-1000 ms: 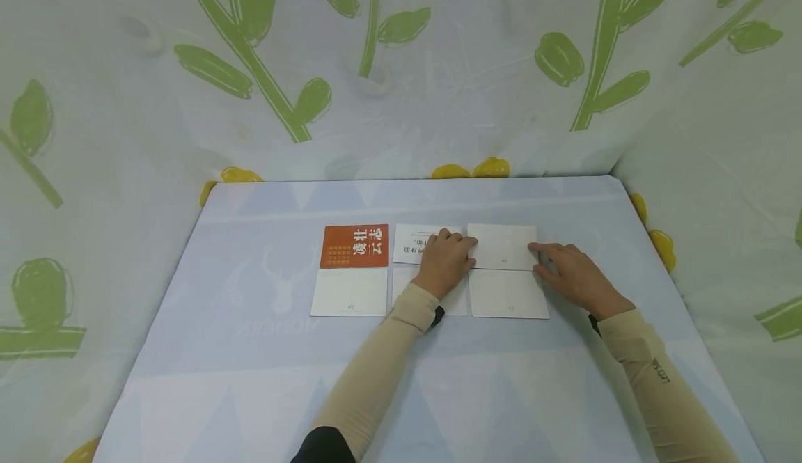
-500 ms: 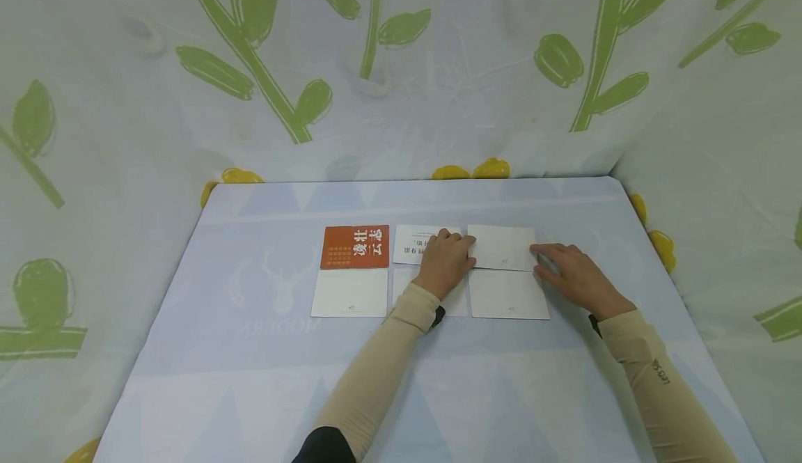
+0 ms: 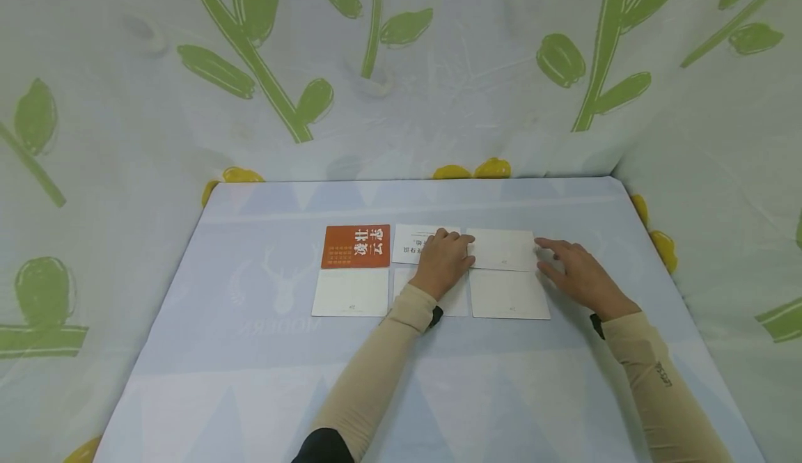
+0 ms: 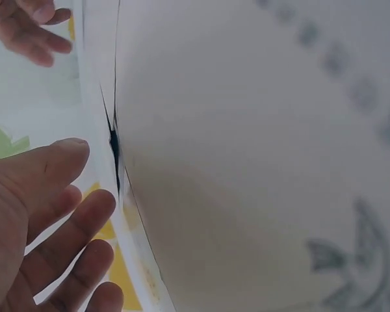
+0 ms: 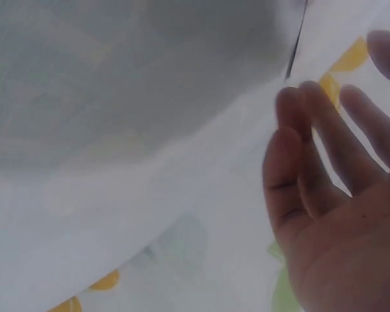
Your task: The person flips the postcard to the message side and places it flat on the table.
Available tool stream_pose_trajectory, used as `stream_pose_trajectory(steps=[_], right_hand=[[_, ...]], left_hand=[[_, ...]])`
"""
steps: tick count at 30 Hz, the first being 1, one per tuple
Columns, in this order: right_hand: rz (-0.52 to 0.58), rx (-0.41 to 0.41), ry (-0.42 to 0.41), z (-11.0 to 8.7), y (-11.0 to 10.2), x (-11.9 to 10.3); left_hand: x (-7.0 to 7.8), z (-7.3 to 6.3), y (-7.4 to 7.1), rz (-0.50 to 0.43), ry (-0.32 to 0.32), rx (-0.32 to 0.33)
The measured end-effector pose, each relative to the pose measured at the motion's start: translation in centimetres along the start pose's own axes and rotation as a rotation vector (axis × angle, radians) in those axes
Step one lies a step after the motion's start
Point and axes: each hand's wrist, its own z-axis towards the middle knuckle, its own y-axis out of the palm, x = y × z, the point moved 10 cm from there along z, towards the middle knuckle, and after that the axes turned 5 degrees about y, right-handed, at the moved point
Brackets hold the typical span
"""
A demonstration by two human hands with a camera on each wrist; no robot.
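Between our left hand (image 3: 442, 260) and right hand (image 3: 583, 276), both loosely spread and gripping nothing, we see a white card (image 3: 502, 249), while an orange card (image 3: 355, 246) reading 壮志凌云 lies left of our left hand.

Head view: bare L hand (image 3: 442, 261) hides pt. of the white rectangular card w/ black print (image 3: 411, 243), its beige fabric sleeve (image 3: 374, 358) pt. of the pale card below (image 3: 456, 301); sm. text on the orange rectangular card (image 3: 355, 247) & grey marks on the plain white rectangular cards (image 3: 510, 292) too tiny to read. Pale-blue patterned worktop (image 3: 250, 407) cut off at btm. L wrist view: dark-grey print (image 4: 328, 255) blurred; R wrist view: bare R hand (image 5: 341, 224) cut off at R edge.
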Motion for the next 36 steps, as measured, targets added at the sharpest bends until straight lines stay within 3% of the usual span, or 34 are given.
stream_pose_trajectory(steps=[3, 8, 12, 23, 29, 36], right_hand=[[0.042, 0.056, 0.002, 0.0, -0.6, -0.1], [0.08, 0.174, -0.093, -0.1, -1.8, -1.6], [0.096, 0.215, -0.126, -0.1, -2.4, -2.7], [0.134, 0.212, -0.155, 0.4, -2.4, -5.3], [0.153, 0.177, -0.156, 1.4, -1.4, -6.4], [0.16, 0.118, -0.166, 2.4, 0.1, -8.0]], left_hand=[[0.1, -0.1, -0.4, -0.012, 0.004, -0.002], [-0.1, -0.2, -1.5, -0.018, 0.004, -0.019], [-0.8, -0.4, -1.9, -0.007, -0.016, -0.062], [-4.5, -1.0, -2.6, -0.02, -0.081, -0.134], [-6.9, -1.6, -2.8, -0.053, -0.118, -0.149], [-8.8, -2.4, -2.3, -0.068, -0.142, -0.221]])
